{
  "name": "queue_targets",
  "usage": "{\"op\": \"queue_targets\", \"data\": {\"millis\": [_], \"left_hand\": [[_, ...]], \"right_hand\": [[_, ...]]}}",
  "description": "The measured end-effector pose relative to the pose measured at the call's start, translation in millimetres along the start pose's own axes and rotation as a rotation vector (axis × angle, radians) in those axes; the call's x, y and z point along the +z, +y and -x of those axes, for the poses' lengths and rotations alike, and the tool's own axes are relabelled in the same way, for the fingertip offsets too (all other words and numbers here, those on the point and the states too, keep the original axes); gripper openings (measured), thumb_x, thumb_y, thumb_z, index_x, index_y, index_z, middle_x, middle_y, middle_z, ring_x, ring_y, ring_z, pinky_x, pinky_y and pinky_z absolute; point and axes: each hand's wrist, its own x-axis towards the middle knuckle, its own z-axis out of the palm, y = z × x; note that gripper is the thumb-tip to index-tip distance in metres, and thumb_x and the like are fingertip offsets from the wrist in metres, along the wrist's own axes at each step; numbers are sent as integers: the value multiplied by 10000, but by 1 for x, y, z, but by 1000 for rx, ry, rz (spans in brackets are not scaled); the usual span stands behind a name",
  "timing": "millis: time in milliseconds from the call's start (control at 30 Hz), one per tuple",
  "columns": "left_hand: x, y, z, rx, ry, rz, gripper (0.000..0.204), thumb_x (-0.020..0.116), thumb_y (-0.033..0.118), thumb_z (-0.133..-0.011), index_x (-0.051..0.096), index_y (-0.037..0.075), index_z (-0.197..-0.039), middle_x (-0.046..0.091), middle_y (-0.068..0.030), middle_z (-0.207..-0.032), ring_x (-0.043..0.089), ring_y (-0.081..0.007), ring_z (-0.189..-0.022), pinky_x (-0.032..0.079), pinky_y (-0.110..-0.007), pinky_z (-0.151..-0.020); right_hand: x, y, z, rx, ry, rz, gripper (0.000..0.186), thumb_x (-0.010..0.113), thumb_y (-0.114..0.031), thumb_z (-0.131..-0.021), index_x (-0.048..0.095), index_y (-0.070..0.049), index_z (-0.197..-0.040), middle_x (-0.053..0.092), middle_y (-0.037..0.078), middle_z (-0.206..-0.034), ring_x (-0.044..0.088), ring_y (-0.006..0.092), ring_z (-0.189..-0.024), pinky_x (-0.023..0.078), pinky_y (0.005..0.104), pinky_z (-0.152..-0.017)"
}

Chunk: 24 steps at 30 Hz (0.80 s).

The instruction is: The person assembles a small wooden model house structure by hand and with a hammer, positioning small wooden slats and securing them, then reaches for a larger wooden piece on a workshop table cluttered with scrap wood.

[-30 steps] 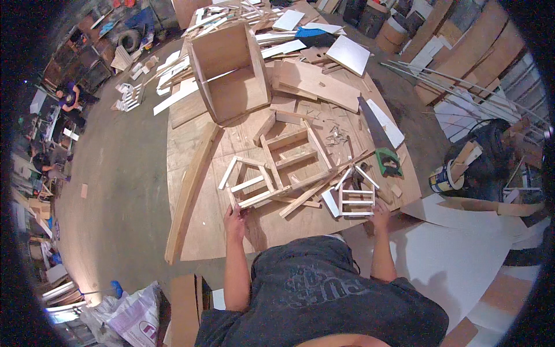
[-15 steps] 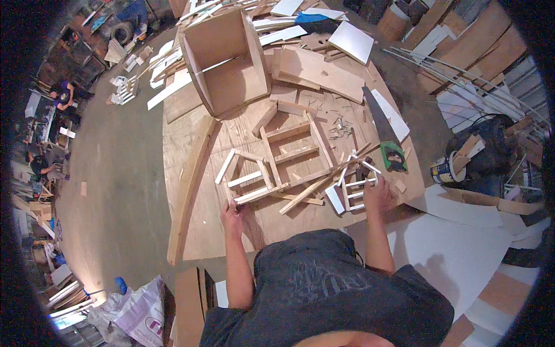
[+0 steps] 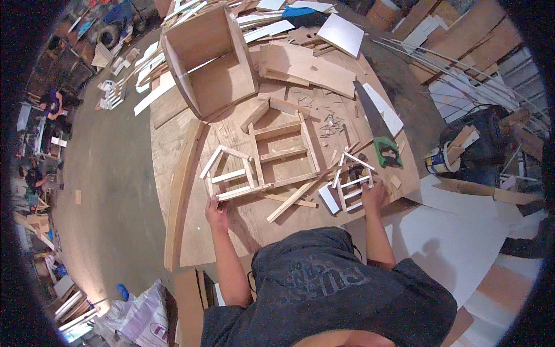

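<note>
My left hand (image 3: pixel 217 211) grips the lower left corner of a small house-shaped frame (image 3: pixel 231 185) of white and raw wooden strips. My right hand (image 3: pixel 373 195) holds the right upright of a smaller house-shaped frame (image 3: pixel 354 195), which has white rungs. Between and behind them lies a larger peaked wooden frame (image 3: pixel 286 150) with crossbars. A loose white board (image 3: pixel 328 200) and wood strips (image 3: pixel 298 199) lie beside the smaller frame. A dark object (image 3: pixel 358 166), partly hidden, lies behind it. A handsaw with a green handle (image 3: pixel 387 151) is to its right, near scattered nails (image 3: pixel 332 124).
An open plywood box (image 3: pixel 217 87) and piled boards (image 3: pixel 306 75) cover the worktable's (image 3: pixel 228 243) far part. A long timber (image 3: pixel 179 202) lies left. A bucket (image 3: pixel 439 162) stands right; white sheets (image 3: pixel 451 243) lie below it. Two people (image 3: pixel 53 107) (image 3: pixel 36 179) are at the far left.
My right hand has moved up along the smaller frame, which has turned slightly. My left hand still holds its frame. The whole view has shifted a little.
</note>
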Motion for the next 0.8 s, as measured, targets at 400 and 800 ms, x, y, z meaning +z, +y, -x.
{"op": "queue_targets", "data": {"millis": [400,800], "left_hand": [[39,-60,70,-14,-76,-15,373,681,236,-1026,598,20,-1319,692,-107,-1172,681,-197,-1027,576,-340,-849],[141,-67,115,361,-389,-858,223,720,177,-994,760,22,-1150,777,-76,-989,717,-133,-893,561,-285,-821]], "right_hand": [[-23,66,10,95,104,-60,326,686,-201,-886,722,-37,-1165,731,235,-1008,689,437,-992,525,510,-883],[-84,43,-8,290,181,-533,369,653,-279,-966,687,-27,-1234,727,216,-1115,678,365,-1027,489,443,-945]]}}
